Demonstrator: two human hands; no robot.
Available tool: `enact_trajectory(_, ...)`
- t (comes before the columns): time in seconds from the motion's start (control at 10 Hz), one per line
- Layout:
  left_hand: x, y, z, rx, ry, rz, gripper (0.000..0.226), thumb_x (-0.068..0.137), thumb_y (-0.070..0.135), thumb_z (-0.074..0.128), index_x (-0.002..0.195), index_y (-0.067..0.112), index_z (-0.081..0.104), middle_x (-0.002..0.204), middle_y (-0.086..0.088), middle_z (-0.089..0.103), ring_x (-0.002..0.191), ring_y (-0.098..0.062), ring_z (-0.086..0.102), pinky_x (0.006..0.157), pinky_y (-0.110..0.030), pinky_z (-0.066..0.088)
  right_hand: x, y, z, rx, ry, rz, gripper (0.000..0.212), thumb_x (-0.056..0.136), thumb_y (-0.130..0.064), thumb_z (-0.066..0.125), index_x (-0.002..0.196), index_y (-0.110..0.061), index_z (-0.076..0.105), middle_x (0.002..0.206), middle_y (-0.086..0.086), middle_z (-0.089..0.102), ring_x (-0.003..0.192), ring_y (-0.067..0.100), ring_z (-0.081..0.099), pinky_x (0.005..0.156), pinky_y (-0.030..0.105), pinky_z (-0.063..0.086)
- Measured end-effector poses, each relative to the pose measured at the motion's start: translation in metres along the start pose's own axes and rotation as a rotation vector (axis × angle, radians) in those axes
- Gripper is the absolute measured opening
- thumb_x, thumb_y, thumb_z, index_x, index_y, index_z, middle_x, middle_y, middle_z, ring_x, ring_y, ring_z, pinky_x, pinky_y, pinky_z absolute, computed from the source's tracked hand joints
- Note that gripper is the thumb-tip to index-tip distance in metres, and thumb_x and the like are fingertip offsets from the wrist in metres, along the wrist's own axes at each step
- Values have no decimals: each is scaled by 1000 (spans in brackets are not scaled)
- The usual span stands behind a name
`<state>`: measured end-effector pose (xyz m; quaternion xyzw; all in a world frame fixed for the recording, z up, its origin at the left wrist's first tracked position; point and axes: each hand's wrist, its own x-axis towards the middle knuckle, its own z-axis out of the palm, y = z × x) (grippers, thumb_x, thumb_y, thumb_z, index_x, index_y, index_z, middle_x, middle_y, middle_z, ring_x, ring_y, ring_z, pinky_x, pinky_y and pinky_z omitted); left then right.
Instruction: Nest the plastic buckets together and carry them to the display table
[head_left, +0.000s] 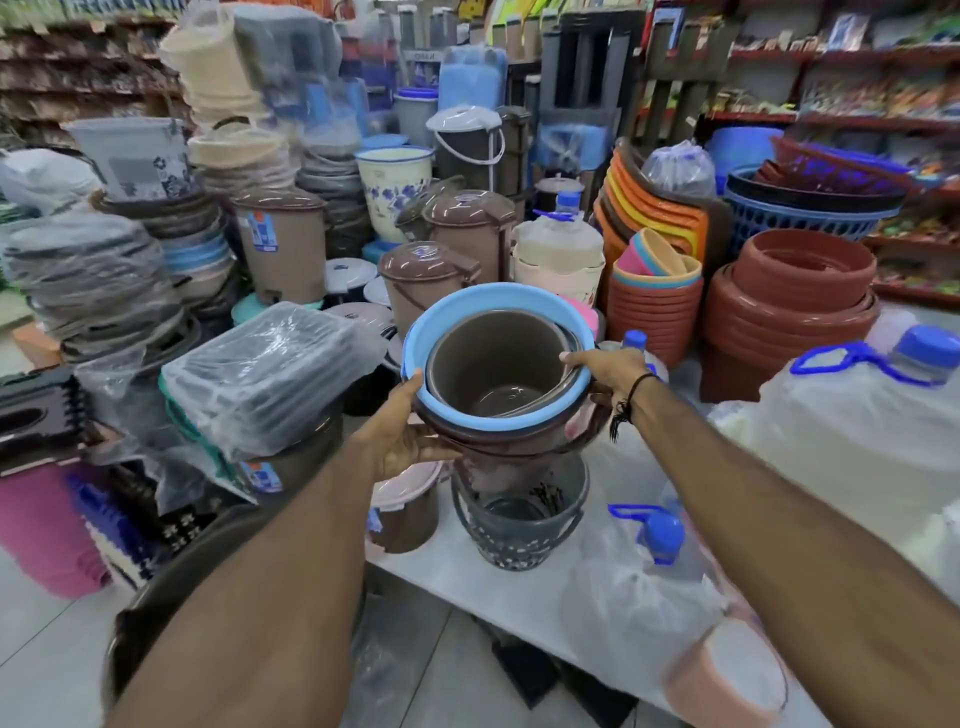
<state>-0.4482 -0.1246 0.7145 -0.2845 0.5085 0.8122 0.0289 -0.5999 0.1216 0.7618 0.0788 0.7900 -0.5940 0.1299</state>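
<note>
A nested stack of plastic buckets (496, 364) is held up in front of me, tilted so its mouth faces me. A brown bucket sits inside a blue-rimmed one, and dark brown ones wrap around those. My left hand (402, 434) grips the stack's lower left rim and side. My right hand (605, 371) clasps the right rim, thumb over the edge. The stack hovers above a dark grey perforated bucket (519, 525) that stands on the white display table (467, 582).
Clear water jugs with blue caps (660, 551) crowd the table's right side. A small brown bin (408, 512) stands left of the grey bucket. Wrapped trays (265, 374), lidded brown bins (421, 291) and stacked terracotta pots (795, 296) surround the table. Tiled floor lies below.
</note>
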Motion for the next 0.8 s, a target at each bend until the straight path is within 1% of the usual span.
enact_trajectory(0.1, 56, -7, 20, -1, -23, -71, 60, 90, 60, 58, 135, 19, 55, 130, -25, 62, 101, -43, 71, 70, -57, 59, 51, 13, -8, -39, -11, 71, 28, 67, -28, 88, 78, -12, 68, 80, 9, 71, 73, 24, 67, 66, 34, 53)
enact_trajectory(0.2, 94, -21, 31, -21, -14, -140, 60, 90, 59, 57, 137, 21, 54, 127, -26, 64, 101, -44, 70, 71, -60, 59, 93, 34, -11, -47, -26, 131, 35, 64, -29, 90, 84, -9, 70, 81, 10, 73, 72, 25, 70, 61, 32, 53)
enact_trajectory(0.3, 137, -51, 37, 23, 40, -250, 64, 90, 62, 56, 135, 16, 57, 122, -24, 68, 100, -42, 71, 77, -63, 58, 138, 79, -6, -82, -71, 291, 30, 71, -27, 87, 79, -5, 68, 69, 10, 71, 57, 22, 66, 52, 30, 54)
enact_trajectory(0.4, 152, -72, 32, 63, 56, -316, 64, 89, 62, 56, 136, 19, 56, 123, -20, 69, 101, -41, 71, 75, -65, 58, 151, 119, 2, -102, -146, 404, 26, 81, -23, 78, 70, -6, 63, 56, 9, 66, 39, 17, 59, 41, 23, 50)
enact_trajectory(0.5, 170, -100, 20, 140, 68, -373, 55, 92, 59, 55, 137, 28, 53, 120, -18, 71, 98, -41, 72, 75, -63, 58, 156, 158, 16, -129, -185, 535, 27, 87, -19, 72, 66, -8, 58, 65, 11, 59, 42, 18, 53, 40, 20, 46)
enact_trajectory(0.6, 181, -110, 16, 214, 74, -389, 46, 95, 53, 54, 135, 31, 51, 118, -19, 70, 94, -40, 73, 74, -62, 59, 153, 169, 20, -210, -202, 560, 29, 92, -16, 67, 67, -10, 54, 62, 8, 52, 44, 16, 48, 33, 17, 37)
enact_trajectory(0.7, 194, -108, 9, 509, 106, -384, 52, 90, 56, 60, 129, 21, 52, 120, -16, 65, 100, -36, 68, 74, -56, 61, 155, 166, 20, -259, -220, 579, 19, 88, -17, 71, 79, -8, 58, 70, 10, 56, 53, 17, 48, 49, 24, 41)
enact_trajectory(0.8, 197, -97, 3, 909, 181, -242, 62, 88, 65, 55, 131, 21, 51, 129, -9, 61, 108, -31, 61, 89, -47, 54, 162, 158, 19, -314, -144, 494, 32, 79, -32, 77, 95, -8, 65, 89, 12, 67, 69, 23, 61, 62, 28, 47)
